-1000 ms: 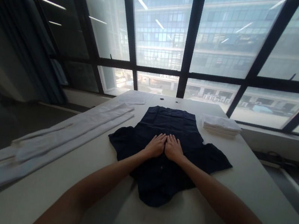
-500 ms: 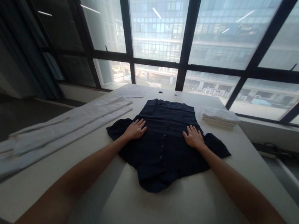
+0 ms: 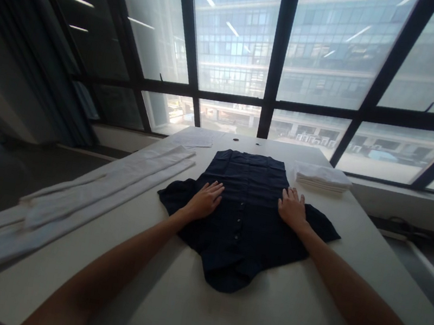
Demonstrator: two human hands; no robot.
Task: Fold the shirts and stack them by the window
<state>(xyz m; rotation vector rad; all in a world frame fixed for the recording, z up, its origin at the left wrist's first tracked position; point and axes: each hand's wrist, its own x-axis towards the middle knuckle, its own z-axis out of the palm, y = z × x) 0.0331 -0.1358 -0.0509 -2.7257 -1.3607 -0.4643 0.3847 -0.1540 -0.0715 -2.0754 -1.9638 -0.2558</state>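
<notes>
White table point(image 3: 212, 324) is standing before tall windows point(image 3: 237, 34).
Left hand point(image 3: 205, 200) and right hand point(image 3: 292, 208) are resting flat, unclenched, on opposite sides of a dark buttoned shirt point(image 3: 259, 207).

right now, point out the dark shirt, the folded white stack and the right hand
Dark shirt point(image 3: 254, 220): head view, on the middle of its front.
Folded white stack point(image 3: 322, 176): head view, on its top layer.
Right hand point(image 3: 292, 208): head view, on the back of the hand.
</notes>
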